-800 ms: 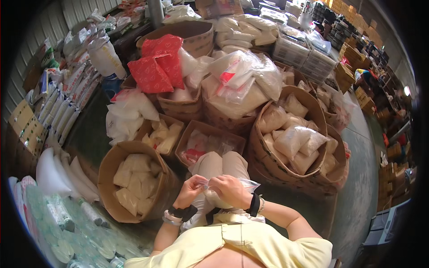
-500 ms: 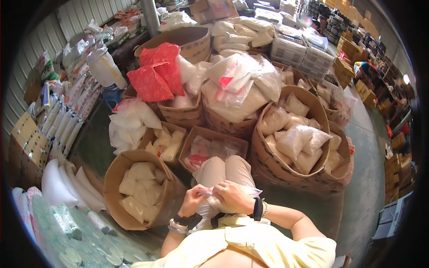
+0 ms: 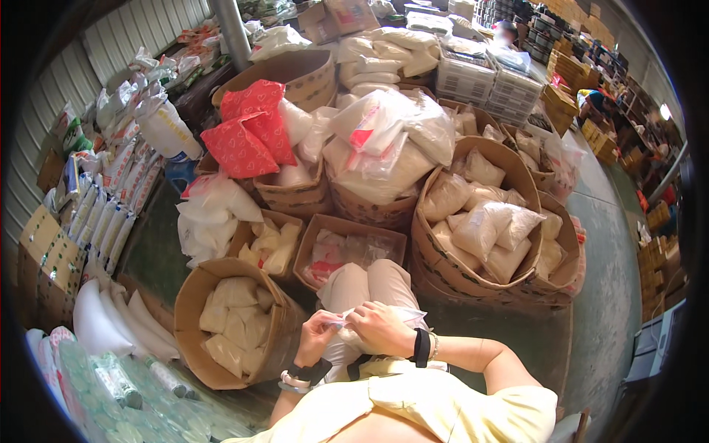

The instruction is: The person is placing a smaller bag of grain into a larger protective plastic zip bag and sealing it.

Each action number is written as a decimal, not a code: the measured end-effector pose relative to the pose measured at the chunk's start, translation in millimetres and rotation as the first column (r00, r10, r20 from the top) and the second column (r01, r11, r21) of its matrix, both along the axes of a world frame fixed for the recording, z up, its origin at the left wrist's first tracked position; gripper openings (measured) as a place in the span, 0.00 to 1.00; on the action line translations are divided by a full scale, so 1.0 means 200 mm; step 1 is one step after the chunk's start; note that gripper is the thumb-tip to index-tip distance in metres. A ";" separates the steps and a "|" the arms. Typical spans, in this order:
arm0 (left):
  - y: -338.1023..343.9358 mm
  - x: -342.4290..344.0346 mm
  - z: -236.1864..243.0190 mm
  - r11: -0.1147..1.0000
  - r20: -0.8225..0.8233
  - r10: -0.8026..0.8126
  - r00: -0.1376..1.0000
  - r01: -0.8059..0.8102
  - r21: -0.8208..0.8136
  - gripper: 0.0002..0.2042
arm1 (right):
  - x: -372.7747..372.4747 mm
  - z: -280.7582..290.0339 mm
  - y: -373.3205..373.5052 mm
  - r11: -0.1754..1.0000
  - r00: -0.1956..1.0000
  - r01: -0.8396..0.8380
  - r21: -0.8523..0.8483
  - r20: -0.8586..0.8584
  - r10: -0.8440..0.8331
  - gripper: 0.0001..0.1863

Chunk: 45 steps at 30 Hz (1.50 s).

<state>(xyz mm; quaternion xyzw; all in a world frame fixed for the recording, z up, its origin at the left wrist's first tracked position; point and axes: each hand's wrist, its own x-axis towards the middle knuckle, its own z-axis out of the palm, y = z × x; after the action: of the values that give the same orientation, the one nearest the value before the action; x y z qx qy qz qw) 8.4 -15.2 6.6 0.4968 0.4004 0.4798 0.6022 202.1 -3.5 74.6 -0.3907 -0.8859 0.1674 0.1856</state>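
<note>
Left hand (image 3: pixel 316 332) and right hand (image 3: pixel 385 327) pinch a clear plastic bag (image 3: pixel 412 316) over the lap (image 3: pixel 369 288).
Both sets of fingertips are closed on the bag's edge, close together; the right hand hides much of it, one end showing past the knuckles. The floor (image 3: pixel 517 323) is dark green, paler at the right; a ribbed wall (image 3: pixel 111 48) and a metal post (image 3: pixel 231 33) rise at upper left. A small open box (image 3: pixel 358 224) sits just beyond the knees, a deep carton (image 3: pixel 284 336) of filled pale bags (image 3: pixel 235 317) left of the left hand, and a larger round carton (image 3: pixel 517 166) ahead to the right. Red heart-patterned packages (image 3: pixel 240 144) lie farther back; stacked sacks (image 3: pixel 122 173) line the left side. Together these crowd the floor ahead.
</note>
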 end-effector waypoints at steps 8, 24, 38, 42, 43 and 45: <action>0.03 0.04 0.03 0.995 -0.116 0.079 0.990 -0.071 0.076 0.04 | 0.00 0.00 0.04 0.998 0.997 -0.049 -0.031 -0.064 0.046 0.07; 0.05 0.02 0.02 0.997 0.024 0.006 1.000 -0.004 -0.076 0.04 | 0.03 0.03 0.12 0.956 0.967 0.019 -0.294 -0.236 -0.092 0.07; 0.07 0.01 -0.02 0.998 0.063 -0.003 0.998 0.007 -0.063 0.05 | 0.01 0.03 0.13 0.974 0.986 -0.011 -0.228 -0.167 -0.028 0.08; 0.06 0.01 0.00 0.995 0.000 0.034 0.999 -0.033 -0.097 0.04 | 0.02 0.02 0.14 0.970 0.987 -0.019 -0.244 -0.157 -0.020 0.08; 0.06 0.02 -0.01 0.995 0.000 0.036 0.999 -0.036 -0.098 0.04 | 0.02 0.03 0.14 0.967 0.988 -0.017 -0.255 -0.150 -0.022 0.08; 0.06 0.03 -0.01 0.994 -0.009 0.083 0.996 -0.084 -0.075 0.03 | 0.02 0.04 0.13 0.964 0.990 -0.019 -0.266 -0.143 -0.020 0.08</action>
<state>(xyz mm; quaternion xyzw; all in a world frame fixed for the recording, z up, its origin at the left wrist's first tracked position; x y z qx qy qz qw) 13.7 -3.4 3.9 0.4582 0.4404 0.4877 0.5986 205.2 22.6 82.5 -0.3992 -0.8394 0.3131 0.1950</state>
